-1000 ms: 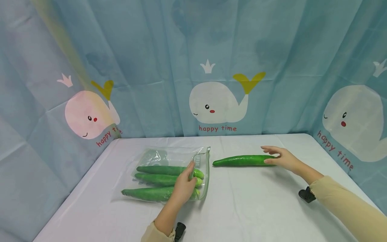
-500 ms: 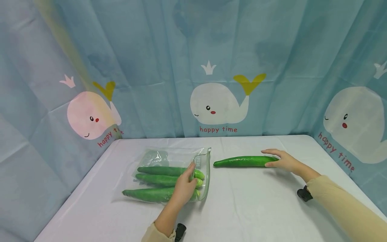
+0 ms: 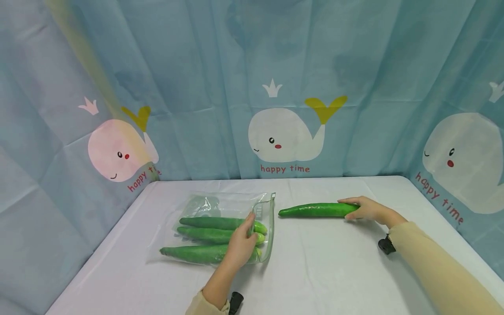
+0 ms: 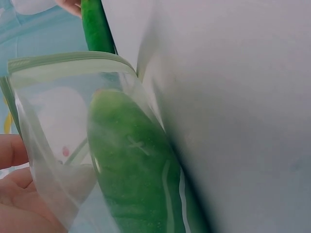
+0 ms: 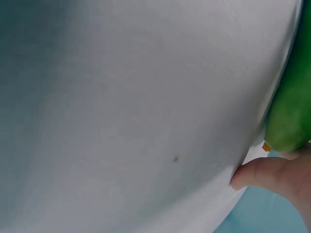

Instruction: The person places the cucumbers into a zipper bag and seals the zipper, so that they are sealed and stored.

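Note:
A clear zip bag (image 3: 220, 201) with a pale green edge lies on the table, its mouth facing right. Several cucumbers (image 3: 197, 253) lie lengthwise inside it. At the bag's mouth, my left hand (image 3: 239, 245) holds the upper film; in the left wrist view, fingers (image 4: 12, 150) show beside the plastic. Right of the bag lies a loose green cucumber (image 3: 315, 210). My right hand (image 3: 368, 210) is around its right end, fingers on the far side and thumb on the near side. In the right wrist view, the thumb (image 5: 262, 174) stands apart from the cucumber's tip.
A white cloth covers the table (image 3: 315, 271). Behind it and at both sides hangs a blue curtain (image 3: 197, 87) printed with whales. Dark wrist devices (image 3: 387, 246) sit below each sleeve cuff.
My right hand has come closer around the loose cucumber's right end, its fingers lower than before. The left hand and the bag stay in place.

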Motion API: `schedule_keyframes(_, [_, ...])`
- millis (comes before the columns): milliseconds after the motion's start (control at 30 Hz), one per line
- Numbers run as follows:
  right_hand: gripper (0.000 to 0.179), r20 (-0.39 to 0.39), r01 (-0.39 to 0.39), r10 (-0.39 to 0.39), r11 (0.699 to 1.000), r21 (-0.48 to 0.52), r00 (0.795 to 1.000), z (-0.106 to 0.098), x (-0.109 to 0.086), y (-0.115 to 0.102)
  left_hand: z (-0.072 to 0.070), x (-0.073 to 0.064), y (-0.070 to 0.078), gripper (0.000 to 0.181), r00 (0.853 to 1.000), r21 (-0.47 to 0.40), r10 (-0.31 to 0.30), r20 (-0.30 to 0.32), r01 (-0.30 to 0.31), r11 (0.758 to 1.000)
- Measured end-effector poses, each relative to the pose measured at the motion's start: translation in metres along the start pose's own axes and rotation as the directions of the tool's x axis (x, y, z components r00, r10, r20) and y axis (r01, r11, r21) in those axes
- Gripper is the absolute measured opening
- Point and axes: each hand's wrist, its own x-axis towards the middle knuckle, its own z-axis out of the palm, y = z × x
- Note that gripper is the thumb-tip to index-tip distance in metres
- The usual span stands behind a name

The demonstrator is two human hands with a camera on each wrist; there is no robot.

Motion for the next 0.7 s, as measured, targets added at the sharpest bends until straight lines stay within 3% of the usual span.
schedule_keyframes(700, [0.067, -0.016, -0.055, 0.055, 0.998, 0.007, 0.998, -0.0024, 0.0009, -0.0004, 0.0008, -0.0013, 0.0016, 0.057, 1.000, -0.014, 0.012, -0.003, -0.012, 1.000])
